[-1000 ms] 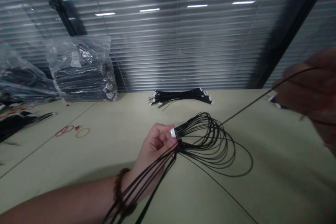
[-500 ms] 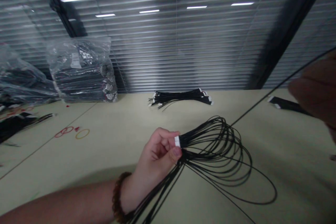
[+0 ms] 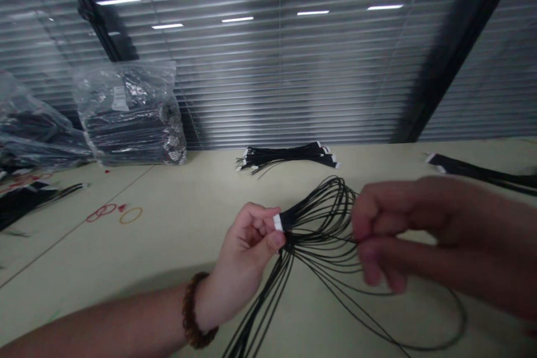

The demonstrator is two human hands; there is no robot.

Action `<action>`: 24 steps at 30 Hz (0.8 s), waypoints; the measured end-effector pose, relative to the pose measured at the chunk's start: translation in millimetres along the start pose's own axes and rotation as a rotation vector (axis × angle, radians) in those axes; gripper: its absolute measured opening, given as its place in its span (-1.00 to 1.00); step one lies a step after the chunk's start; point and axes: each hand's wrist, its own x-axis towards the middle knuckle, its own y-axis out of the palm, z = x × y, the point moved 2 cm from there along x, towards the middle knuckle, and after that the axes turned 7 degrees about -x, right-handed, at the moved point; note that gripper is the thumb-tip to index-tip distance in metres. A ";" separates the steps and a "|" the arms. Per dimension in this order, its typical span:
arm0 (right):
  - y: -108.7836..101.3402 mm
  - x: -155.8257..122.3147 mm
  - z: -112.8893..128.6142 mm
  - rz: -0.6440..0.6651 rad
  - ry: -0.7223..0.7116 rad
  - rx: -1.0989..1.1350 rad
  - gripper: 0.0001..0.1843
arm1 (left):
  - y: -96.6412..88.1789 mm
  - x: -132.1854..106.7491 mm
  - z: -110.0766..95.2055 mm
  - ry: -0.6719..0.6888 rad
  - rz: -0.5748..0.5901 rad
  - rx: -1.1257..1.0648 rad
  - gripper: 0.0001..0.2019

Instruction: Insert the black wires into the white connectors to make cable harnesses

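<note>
My left hand [image 3: 255, 246], with a brown beaded bracelet on its wrist, is closed around a wire harness [image 3: 314, 204] of thin black wires. Its thumb and fingers pinch beside the harness's white connector [image 3: 278, 222]. The wires loop out to the right from there, and loose strands hang down to the bottom edge. My right hand [image 3: 390, 229], slightly blurred, is at the right side of the loops with thumb and fingertips pinched together on a black wire. These fingers hide part of the loops. One wider loop [image 3: 461, 319] curves out below that hand.
Several more black harnesses [image 3: 289, 156] with white connectors lie at the back of the table [image 3: 188, 196]. Another bunch [image 3: 482, 170] lies at the right, one [image 3: 25, 201] at the left. Bagged harnesses [image 3: 130, 123] stand by the blinds. Red bands [image 3: 100, 212] and a yellow band [image 3: 131, 216] lie left.
My right hand has come from the far right edge, where a wire was stretched taut toward it, to the loops beside my left hand. The left hand has barely moved.
</note>
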 end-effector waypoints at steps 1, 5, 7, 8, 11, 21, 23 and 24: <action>8.1 0.1 9.7 0.052 0.007 0.021 -0.83 | -0.3 -0.3 0.1 -0.007 -0.001 -0.003 -0.83; 28.1 3.1 29.2 -0.070 -0.088 -0.089 -0.83 | 0.4 -2.6 1.0 -0.020 0.016 -0.039 -0.83; 32.4 1.9 30.6 -0.139 -0.193 -0.127 -0.83 | 2.2 -4.4 1.1 -0.021 0.042 -0.063 -0.82; 33.6 0.8 30.2 -0.155 -0.227 -0.133 -0.84 | 3.4 -5.3 1.1 -0.028 0.056 -0.072 -0.82; 35.7 -1.6 29.9 -0.164 -0.287 -0.120 -0.90 | 6.9 -7.5 -0.1 -0.047 0.085 -0.090 -0.83; 27.9 4.4 44.4 -0.201 -0.429 -0.168 -0.60 | 13.8 -8.2 -4.0 -0.104 0.121 -0.192 -0.84; 26.9 4.1 46.4 -0.222 -0.451 -0.208 -0.57 | 13.6 -8.3 -3.2 -0.096 0.138 -0.204 -0.83; 26.8 3.8 47.1 -0.238 -0.454 -0.215 -0.56 | 13.4 -8.4 -2.8 -0.091 0.145 -0.206 -0.83</action>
